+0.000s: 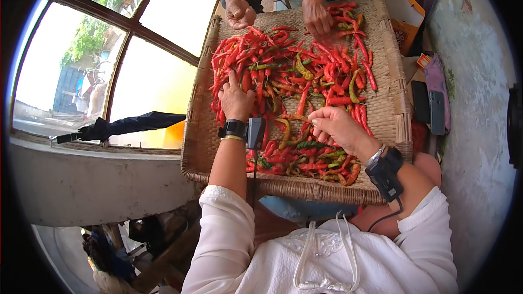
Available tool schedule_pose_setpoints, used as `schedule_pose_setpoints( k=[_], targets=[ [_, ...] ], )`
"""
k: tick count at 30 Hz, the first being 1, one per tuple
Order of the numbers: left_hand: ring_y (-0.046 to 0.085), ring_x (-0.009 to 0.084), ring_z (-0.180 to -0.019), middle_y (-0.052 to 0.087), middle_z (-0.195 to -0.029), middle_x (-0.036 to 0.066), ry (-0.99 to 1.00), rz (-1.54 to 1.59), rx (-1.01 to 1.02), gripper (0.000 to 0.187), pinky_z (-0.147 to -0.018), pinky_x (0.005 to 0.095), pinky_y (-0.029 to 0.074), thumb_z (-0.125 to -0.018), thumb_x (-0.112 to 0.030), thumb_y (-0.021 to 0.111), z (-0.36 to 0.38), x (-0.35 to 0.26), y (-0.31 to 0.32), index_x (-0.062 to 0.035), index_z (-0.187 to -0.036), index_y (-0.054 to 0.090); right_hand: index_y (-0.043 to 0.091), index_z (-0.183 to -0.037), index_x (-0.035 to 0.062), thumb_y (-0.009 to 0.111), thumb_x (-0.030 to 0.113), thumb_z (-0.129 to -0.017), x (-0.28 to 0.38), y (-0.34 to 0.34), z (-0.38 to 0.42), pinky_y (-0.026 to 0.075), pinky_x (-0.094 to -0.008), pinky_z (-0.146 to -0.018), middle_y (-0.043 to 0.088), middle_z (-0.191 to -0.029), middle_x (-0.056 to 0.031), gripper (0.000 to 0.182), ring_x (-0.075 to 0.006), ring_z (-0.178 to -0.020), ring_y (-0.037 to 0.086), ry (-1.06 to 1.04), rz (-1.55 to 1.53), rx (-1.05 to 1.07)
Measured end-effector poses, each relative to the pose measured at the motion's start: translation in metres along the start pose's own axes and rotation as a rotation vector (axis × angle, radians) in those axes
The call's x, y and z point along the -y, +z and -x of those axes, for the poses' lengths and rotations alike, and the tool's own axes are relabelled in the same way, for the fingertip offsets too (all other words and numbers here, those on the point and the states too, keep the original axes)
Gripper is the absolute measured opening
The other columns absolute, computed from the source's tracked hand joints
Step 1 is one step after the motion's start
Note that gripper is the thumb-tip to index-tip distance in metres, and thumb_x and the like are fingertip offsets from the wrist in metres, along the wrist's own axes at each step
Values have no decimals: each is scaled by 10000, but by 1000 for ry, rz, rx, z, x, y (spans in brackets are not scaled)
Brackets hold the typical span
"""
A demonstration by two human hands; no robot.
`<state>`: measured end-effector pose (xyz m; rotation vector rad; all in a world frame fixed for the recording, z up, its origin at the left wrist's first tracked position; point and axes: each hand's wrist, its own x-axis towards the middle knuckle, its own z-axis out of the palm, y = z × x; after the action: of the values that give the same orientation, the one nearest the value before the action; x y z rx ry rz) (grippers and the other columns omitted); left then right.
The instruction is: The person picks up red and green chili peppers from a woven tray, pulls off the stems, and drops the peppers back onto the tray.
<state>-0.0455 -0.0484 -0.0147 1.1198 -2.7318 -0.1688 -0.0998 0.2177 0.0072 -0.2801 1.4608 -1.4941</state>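
Observation:
Red chili peppers, with some green and yellowish ones among them, lie in a large woven tray. My left hand rests at the left heap, its index finger stretched out onto the red peppers; no pepper shows in its grasp. Over the middle of the tray is my right hand, thumb and fingers pinched together. An orange chili pepper reaches to its fingertips and seems to be held by the stem end. Nearer me, a separate group of mixed red and green peppers lies along the tray's front edge.
Across the tray, another person's hands are at the peppers, one touching them and one raised at the left. A folded dark umbrella lies on the windowsill. Phones and an orange box stand right of the tray, near the wall.

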Motion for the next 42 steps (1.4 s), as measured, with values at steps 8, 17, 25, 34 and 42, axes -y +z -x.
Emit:
schedule_pose_setpoints(
  k=[8,17,25,34,42],
  targets=[
    [578,382,-901,565,-1056,222,229,8,209,770,-756,433,471,-645,-179,678,21,22,-24,-60,-1317,322,533,-1045,-7,498,144,-884,2,-1,1,416,-174,-459,589,-736,-22,224,-57,-565,547,-10,33,19],
    [592,367,-849,595,-979,204,440,-89,516,753,-725,426,478,-669,-229,657,64,32,-54,-38,-1316,322,539,-1037,3,501,148,-888,1,-1,0,411,-175,-452,585,-722,-19,211,-55,-548,535,-8,51,18],
    [600,291,-805,597,-870,112,543,-380,268,418,-677,404,483,-707,-301,659,74,0,-77,-102,-1064,574,555,-1000,18,509,173,-884,-3,-1,-3,402,-181,-449,574,-706,-9,199,-50,-544,526,9,78,-8],
    [594,275,-771,579,-846,92,406,-107,239,190,-668,397,474,-715,-226,645,59,14,-38,-105,-861,637,539,-1038,-4,489,139,-893,-5,0,-3,412,-162,-468,582,-729,-18,210,-47,-570,528,54,136,-7],
    [599,299,-677,596,-709,105,554,-135,253,209,-607,412,478,-731,-281,614,58,-7,-33,-73,-727,639,542,-1044,3,483,129,-890,-9,2,-2,410,-159,-478,582,-745,-10,208,-37,-577,520,33,199,2]
  ],
)
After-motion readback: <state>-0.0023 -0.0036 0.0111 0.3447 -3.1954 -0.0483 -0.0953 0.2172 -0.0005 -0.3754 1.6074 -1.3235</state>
